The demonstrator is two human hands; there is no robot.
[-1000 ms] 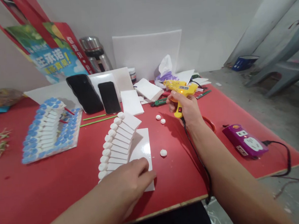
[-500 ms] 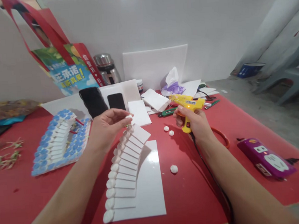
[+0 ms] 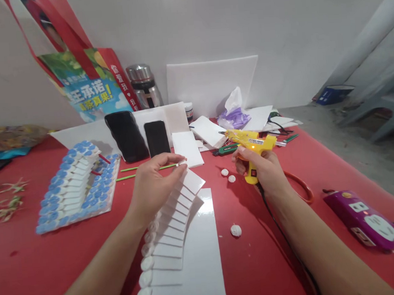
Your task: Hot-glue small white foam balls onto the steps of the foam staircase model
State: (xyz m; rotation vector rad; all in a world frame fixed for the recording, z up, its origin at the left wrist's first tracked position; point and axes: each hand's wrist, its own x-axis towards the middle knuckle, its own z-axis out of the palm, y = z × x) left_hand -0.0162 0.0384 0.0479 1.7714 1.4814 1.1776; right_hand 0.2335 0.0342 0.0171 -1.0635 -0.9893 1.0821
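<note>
My left hand (image 3: 159, 181) pinches a small white disc (image 3: 182, 162) between thumb and fingertips, at the top left corner of a curved white staircase model (image 3: 176, 230). Whether the disc touches the top step cannot be made out. White discs (image 3: 146, 278) line the staircase's left side, some hidden behind my hand. Under the staircase lies a glossy white board (image 3: 204, 255). My right hand (image 3: 266, 169) grips a yellow hot glue gun (image 3: 240, 136) by its handle, nozzle pointing left, orange light lit. Between the hands, a loose white disc (image 3: 235, 230) and two smaller ones (image 3: 225, 172) lie on the table.
A blue-and-white staircase piece (image 3: 78, 187) stands left, near two phones (image 3: 127, 136) and green sticks (image 3: 128, 177). A purple power strip (image 3: 364, 219) sits right, the gun's cord (image 3: 284, 235) hanging near my forearm. Behind are a green cutter (image 3: 226, 150), tissues (image 3: 233, 113) and a thermos (image 3: 143, 86).
My left hand rose from the front of the board to the staircase's top and now pinches a disc there. The glue gun stays in my right hand. The camera view shifted.
</note>
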